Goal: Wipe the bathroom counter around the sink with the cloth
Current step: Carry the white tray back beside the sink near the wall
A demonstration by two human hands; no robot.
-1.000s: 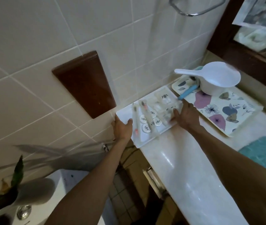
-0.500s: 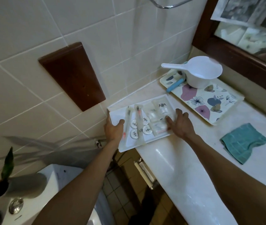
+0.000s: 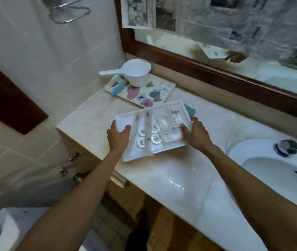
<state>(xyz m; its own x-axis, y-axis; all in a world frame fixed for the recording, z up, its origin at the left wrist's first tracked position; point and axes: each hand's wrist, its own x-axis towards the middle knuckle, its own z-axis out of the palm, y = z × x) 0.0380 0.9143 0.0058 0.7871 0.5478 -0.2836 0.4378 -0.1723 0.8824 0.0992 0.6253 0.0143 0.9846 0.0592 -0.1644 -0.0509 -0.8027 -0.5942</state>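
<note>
Head view: left hand (image 3: 118, 139) and right hand (image 3: 197, 137) hold a white toiletries tray (image 3: 125, 119), fingers (image 3: 185, 129) clamped on its ends; the teal cloth (image 3: 190, 109) peeks from behind it.

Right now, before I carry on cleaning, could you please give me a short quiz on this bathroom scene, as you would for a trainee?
1. True or false: the left hand and the right hand both grip the white tray.
2. Where is the teal cloth? A) in the left hand; B) on the counter, partly hidden behind the white tray; C) in the right hand.
3. Fill the gap: on the flowered tray stands a white ____.
Key: 1 true; 2 B; 3 scoop.
</note>
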